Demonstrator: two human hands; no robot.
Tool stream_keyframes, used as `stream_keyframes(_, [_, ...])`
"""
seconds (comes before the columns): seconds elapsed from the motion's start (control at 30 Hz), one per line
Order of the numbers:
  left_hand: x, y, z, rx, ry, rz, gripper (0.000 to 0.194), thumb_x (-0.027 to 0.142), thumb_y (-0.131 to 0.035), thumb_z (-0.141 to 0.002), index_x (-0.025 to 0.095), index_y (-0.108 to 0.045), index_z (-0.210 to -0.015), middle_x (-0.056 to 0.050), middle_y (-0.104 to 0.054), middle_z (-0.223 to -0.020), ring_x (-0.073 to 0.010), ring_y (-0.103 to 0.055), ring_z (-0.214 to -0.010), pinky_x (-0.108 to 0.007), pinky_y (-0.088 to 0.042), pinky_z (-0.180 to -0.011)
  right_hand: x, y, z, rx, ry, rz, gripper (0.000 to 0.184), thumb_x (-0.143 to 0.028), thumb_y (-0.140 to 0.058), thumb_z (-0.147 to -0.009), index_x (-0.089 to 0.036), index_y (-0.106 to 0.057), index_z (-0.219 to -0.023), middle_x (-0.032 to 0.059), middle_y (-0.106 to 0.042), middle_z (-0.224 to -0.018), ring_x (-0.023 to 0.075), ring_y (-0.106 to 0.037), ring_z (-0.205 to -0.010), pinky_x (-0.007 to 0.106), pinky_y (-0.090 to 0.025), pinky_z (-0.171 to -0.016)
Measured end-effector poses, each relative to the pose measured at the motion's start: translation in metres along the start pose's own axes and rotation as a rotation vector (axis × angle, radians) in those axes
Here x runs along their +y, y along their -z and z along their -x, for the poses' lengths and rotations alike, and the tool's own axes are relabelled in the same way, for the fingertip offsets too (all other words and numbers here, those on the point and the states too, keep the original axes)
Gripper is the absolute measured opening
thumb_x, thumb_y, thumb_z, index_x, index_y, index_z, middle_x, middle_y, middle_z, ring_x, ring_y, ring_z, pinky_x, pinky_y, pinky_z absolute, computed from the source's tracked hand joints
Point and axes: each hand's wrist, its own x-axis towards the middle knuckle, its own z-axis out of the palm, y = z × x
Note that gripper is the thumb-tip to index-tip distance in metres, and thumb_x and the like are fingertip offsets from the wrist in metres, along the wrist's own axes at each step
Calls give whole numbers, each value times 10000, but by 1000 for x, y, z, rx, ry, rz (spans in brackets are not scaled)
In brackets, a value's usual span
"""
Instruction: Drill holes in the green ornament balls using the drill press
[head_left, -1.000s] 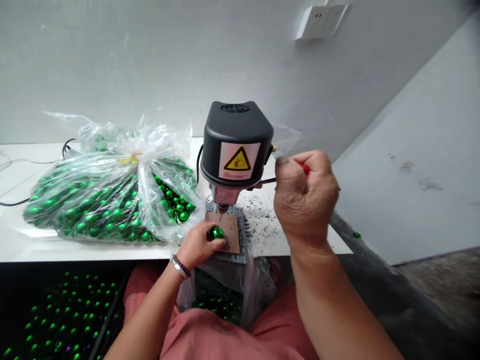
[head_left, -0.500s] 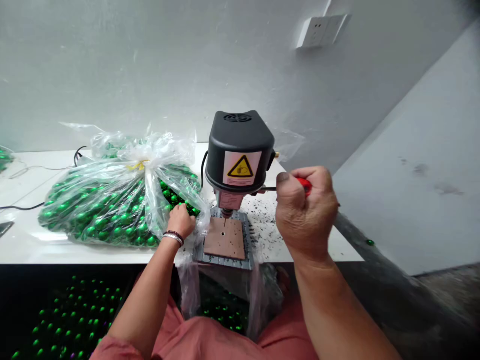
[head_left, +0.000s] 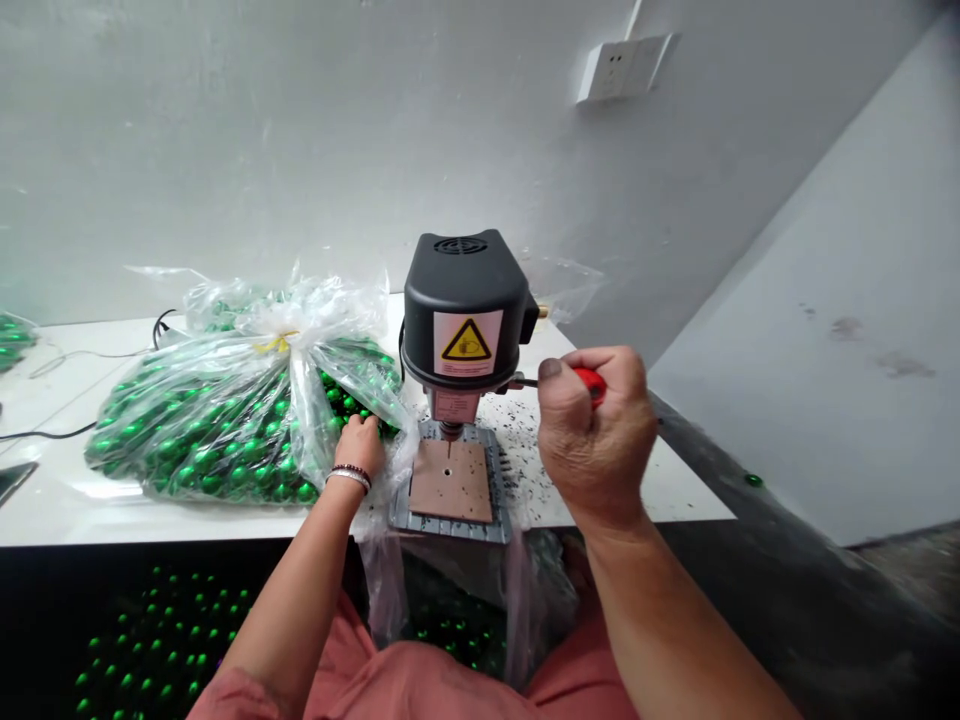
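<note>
My left hand point(head_left: 361, 447) reaches into the opening of a clear plastic bag point(head_left: 304, 395) among shiny green balls point(head_left: 244, 450). Its fingers are bent and bunched, with the tips hidden by the bag and balls, so what they hold does not show. My right hand point(head_left: 596, 430) is wrapped round the red knob point(head_left: 592, 385) of the lever on a small black bench drill point(head_left: 465, 300). Below its bit lies a brown board point(head_left: 450, 482) with one small hole, set on the grey slotted base point(head_left: 401, 510). No ball rests on the hole.
Dark shavings point(head_left: 525, 450) litter the white table point(head_left: 675, 495) right of the drill. More green balls point(head_left: 161, 630) lie below the table edge at left. A plastic sheet point(head_left: 382, 590) hangs in front of the drill. One green ball point(head_left: 754, 480) lies at far right.
The camera view has shifted slightly. My left hand has edged a little deeper among the balls, and my right hand keeps its grip on the lever knob.
</note>
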Motion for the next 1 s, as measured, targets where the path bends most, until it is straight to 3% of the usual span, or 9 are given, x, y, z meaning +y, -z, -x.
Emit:
stream_keyframes(0.17, [1,10,9,-19,-40,69,332,175,-490,-724,138,-590,-1038,-147,-613,-985,-254,-586,-930,-352,-441,-809,0,-1,1,31,5,-2,229,-401,-472,-771,-179,-487,-717,-32,-489,-581,42,-423,-483,181,-356,-470])
stream_keyframes(0.23, [3,19,18,10,-15,263,380,250,-517,-735,141,-557,-1097,-129,-622,-974,-238,-588,-912,-335,-453,-776,0,-1,1,30,11,6,224,-397,-477,-769,-179,-490,-719,-31,-494,-582,42,-426,-482,181,-356,-467])
stream_keyframes(0.3, [5,30,32,-13,41,775,477,302,-543,-737,166,-488,-1191,-81,-623,-919,-185,-600,-817,-280,-471,-675,0,-1,1,33,19,9,219,-390,-480,-770,-179,-488,-715,-33,-494,-581,40,-427,-481,178,-356,-466])
stream_keyframes(0.4, [12,43,55,-284,98,1593,535,281,-593,-712,203,-454,-1223,-18,-597,-813,-99,-578,-653,-186,-442,-532,0,-2,1,48,27,-3,213,-381,-478,-775,-177,-479,-710,-39,-484,-577,32,-424,-483,168,-356,-473])
stream_keyframes(0.5, [21,46,68,-474,187,1948,464,222,-636,-673,176,-533,-1122,-28,-606,-835,-82,-587,-656,-154,-454,-534,0,-2,2,51,31,-20,198,-365,-478,-776,-178,-471,-708,-42,-473,-573,31,-419,-484,164,-355,-469])
stream_keyframes(0.57, [27,42,71,-489,244,1984,431,220,-642,-670,178,-554,-1090,-43,-621,-883,-111,-614,-714,-178,-489,-584,1,-1,2,48,46,-29,186,-353,-477,-776,-180,-466,-707,-43,-466,-574,32,-415,-489,163,-354,-465])
stream_keyframes(0.67, [35,33,71,-442,276,1846,421,211,-658,-656,181,-567,-1067,-45,-635,-893,-138,-625,-757,-246,-520,-678,2,-1,3,46,75,-41,173,-342,-471,-782,-182,-461,-716,-50,-455,-578,26,-401,-496,159,-354,-471])
stream_keyframes(0.87, [43,16,68,-328,139,1331,506,357,-667,-637,178,-574,-1101,-18,-628,-807,-83,-541,-566,-185,-424,-488,6,-1,3,50,136,-42,164,-331,-461,-793,-182,-447,-727,-63,-443,-585,10,-385,-498,152,-361,-487])
stream_keyframes(1.0, [48,5,61,-213,68,1061,476,378,-646,-634,192,-612,-1071,5,-635,-732,-98,-529,-558,-212,-419,-527,5,-2,-3,28,126,-51,181,-343,-439,-797,-186,-435,-707,-69,-394,-554,10,-357,-477,158,-355,-476])
